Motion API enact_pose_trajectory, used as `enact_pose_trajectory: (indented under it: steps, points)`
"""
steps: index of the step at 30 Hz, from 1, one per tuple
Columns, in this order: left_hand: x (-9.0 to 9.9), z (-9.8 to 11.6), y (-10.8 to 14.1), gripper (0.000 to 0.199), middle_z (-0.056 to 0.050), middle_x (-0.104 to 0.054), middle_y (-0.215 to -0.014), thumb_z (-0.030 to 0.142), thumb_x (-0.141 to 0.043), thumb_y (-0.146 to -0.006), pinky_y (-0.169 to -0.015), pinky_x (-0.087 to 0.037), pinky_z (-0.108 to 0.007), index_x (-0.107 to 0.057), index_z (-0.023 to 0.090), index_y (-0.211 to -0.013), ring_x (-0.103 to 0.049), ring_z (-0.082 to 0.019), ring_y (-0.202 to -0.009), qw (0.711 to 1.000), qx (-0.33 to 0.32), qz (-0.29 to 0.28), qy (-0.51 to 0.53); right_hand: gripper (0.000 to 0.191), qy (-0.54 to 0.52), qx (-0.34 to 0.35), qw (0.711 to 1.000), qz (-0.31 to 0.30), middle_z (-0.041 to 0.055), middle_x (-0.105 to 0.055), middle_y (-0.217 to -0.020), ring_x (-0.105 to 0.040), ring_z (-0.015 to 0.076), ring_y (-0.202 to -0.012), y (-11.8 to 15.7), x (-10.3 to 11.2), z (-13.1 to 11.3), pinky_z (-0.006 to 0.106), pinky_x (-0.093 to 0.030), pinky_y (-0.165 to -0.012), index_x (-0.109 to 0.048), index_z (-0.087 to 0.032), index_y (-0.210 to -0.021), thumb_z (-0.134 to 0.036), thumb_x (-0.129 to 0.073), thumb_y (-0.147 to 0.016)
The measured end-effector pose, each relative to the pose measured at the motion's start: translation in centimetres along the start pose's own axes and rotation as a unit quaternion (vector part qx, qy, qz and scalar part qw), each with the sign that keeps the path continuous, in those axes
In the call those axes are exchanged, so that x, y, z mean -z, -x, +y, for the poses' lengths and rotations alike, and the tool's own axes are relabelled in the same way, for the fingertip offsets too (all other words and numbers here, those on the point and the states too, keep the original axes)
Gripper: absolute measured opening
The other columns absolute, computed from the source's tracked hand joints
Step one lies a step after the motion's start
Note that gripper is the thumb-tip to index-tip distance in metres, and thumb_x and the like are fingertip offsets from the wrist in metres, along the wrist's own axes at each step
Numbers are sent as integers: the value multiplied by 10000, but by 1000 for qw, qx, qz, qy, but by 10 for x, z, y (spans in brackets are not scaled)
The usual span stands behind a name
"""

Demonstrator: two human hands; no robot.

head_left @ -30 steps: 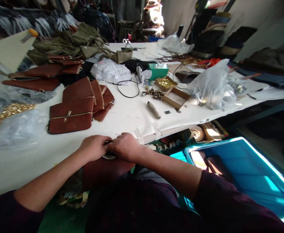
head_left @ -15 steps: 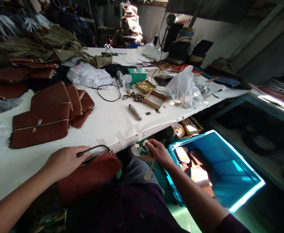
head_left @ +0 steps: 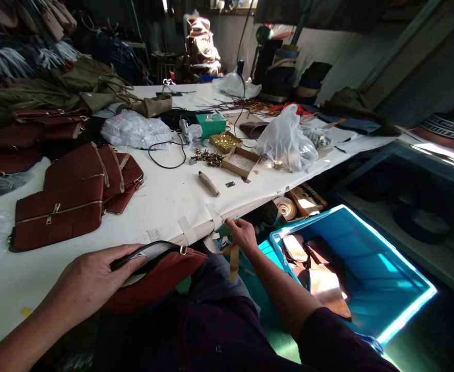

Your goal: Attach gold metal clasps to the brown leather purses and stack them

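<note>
A reddish-brown leather bag (head_left: pixel 161 279) lies across my lap against the table edge, its mouth partly open. My left hand (head_left: pixel 99 274) grips its dark upper edge, thumb on the near side and fingers along the far side. A small metal ring fitting (head_left: pixel 182 250) shows at the bag's right corner. My right hand (head_left: pixel 243 235) is at the table's front edge, fingertips pinched beside a pale tape strip (head_left: pixel 213 216) stuck over that edge. Whatever is between those fingertips is too small to make out. Beige strips (head_left: pixel 233 261) hang just below this hand.
Brown leather pouches (head_left: pixel 60 206) are stacked on the white table (head_left: pixel 165 194) at left. A wrapped tool (head_left: pixel 208 184), small cardboard boxes (head_left: pixel 240 161) and a plastic bag (head_left: pixel 287 142) sit farther back. A blue bin (head_left: pixel 366 263) with leather pieces stands at right.
My right hand has moved up and left to the table edge; the whitish scrap in its fingers no longer shows. The bag has tilted and shifted slightly right, still in my left hand.
</note>
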State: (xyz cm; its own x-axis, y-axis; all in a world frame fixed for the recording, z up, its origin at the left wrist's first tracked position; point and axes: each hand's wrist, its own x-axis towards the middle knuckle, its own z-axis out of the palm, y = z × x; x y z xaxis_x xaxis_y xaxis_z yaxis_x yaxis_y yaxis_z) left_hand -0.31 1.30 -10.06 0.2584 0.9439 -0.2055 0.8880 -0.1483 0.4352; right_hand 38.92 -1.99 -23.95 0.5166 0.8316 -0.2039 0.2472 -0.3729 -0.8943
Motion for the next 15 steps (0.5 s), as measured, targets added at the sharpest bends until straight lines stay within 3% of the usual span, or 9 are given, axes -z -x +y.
enact_pose_trajectory:
  steps: [6,8,11,13,15]
  points:
    - [-11,39,0,542,7,-804,-1270,711,-649,-872,-1097,-545,-357,-824,339,-1226,-747,-306,-1205,999,-35,8,19,572,54,9,998,9,35,-722,-774,-667,240,-796,0,8,0,318,-472,-720,-757,-206,-777,-766,-649,-827]
    - [-13,52,0,530,3,-795,-1291,685,-638,-899,-1102,-539,-353,-816,325,-1246,-743,-297,-1216,997,-63,5,35,591,67,15,996,48,90,-760,-1007,-682,293,-979,6,18,-3,377,-504,-875,-783,-191,-955,-753,-662,-819]
    - [-14,67,1,506,-10,-786,-1310,643,-604,-948,-1073,-546,-352,-809,301,-1260,-740,-290,-1220,994,-99,4,57,699,52,67,986,141,168,-690,-1294,-627,338,-1194,29,34,-15,455,-477,-1045,-711,-154,-1251,-714,-669,-836]
    - [-14,76,1,459,-5,-798,-1286,597,-571,-987,-1031,-553,-333,-811,303,-1245,-752,-271,-1186,989,-124,-4,79,696,15,146,985,94,163,-665,-1358,-627,332,-1222,53,41,-28,460,-495,-1054,-661,-178,-1356,-676,-679,-869]
    - [-14,85,1,407,4,-821,-1224,536,-544,-1019,-968,-559,-304,-813,311,-1225,-772,-241,-1108,981,-156,-28,109,671,5,242,968,-61,133,-666,-1377,-633,323,-1237,76,43,-45,441,-510,-1056,-652,-227,-1388,-623,-754,-856]
